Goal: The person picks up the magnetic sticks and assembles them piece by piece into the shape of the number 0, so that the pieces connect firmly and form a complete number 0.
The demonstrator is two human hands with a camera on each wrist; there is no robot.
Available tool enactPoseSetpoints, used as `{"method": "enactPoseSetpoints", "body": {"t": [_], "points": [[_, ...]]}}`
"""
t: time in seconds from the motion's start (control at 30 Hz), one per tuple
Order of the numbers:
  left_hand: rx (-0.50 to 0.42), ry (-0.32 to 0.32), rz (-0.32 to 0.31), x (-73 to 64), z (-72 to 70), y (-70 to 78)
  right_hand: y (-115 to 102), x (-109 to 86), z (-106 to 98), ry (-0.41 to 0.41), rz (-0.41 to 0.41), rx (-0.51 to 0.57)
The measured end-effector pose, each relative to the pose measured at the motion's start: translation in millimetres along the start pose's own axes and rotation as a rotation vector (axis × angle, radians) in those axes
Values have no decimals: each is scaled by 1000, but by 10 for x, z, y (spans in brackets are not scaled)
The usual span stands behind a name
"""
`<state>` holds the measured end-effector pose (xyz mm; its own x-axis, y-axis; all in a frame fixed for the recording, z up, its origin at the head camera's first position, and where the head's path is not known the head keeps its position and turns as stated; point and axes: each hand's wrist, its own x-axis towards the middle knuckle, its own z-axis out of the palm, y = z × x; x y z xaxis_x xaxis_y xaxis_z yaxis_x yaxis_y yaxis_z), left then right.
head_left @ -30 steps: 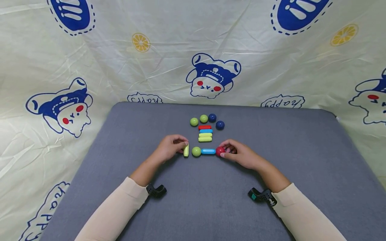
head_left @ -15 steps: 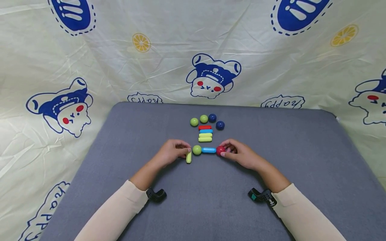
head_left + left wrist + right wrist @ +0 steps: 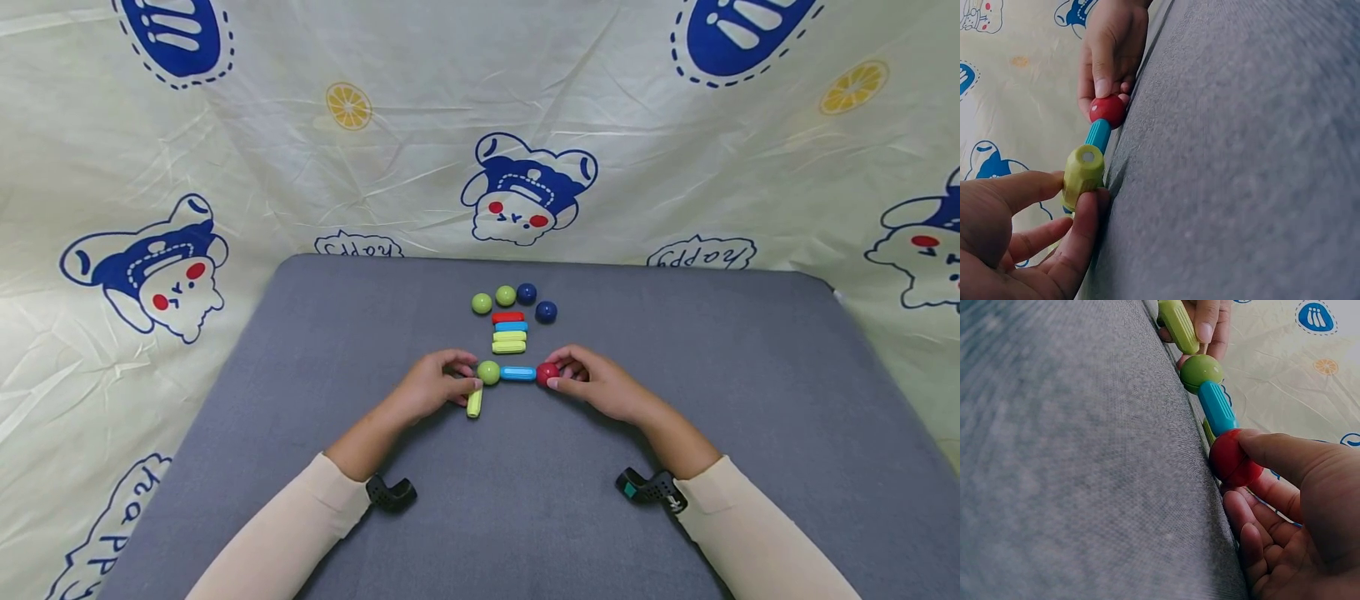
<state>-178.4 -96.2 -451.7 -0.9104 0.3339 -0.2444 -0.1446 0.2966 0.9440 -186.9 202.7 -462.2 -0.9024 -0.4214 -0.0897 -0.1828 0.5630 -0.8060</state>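
Note:
My left hand (image 3: 437, 387) pinches a yellow-green stick (image 3: 474, 405) between thumb and fingers. In the left wrist view a pale round tip shows on the near end of this stick (image 3: 1079, 184). The stick's upper end lies at or very near a green ball (image 3: 488, 372); I cannot tell if they touch. From that ball a blue ribbed stick (image 3: 517, 373) runs right to a red ball (image 3: 547, 374), all in one line. My right hand (image 3: 606, 387) holds the red ball (image 3: 1233, 459) with thumb on top and fingers below.
Behind the hands lie a red stick (image 3: 508, 317), a blue stick (image 3: 512, 327) and two yellow-green sticks (image 3: 509, 342) in a stack of rows. Beyond them are two green balls (image 3: 482, 303) and two dark blue balls (image 3: 546, 312). All rest on a grey table (image 3: 525, 517).
My left hand has moved right and slightly toward me, bringing the yellow-green stick up beside the green ball and slightly tilted. My right hand stays on the red ball with hardly any movement.

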Motion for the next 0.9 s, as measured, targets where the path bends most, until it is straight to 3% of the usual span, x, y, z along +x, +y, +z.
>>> {"method": "enactPoseSetpoints", "body": {"t": [0.6, 0.9], "points": [[50, 17, 51, -29, 144, -25, 9, 7, 8, 5, -6, -17], [-39, 36, 37, -36, 181, -51, -9, -6, 14, 3, 9, -5]]}}
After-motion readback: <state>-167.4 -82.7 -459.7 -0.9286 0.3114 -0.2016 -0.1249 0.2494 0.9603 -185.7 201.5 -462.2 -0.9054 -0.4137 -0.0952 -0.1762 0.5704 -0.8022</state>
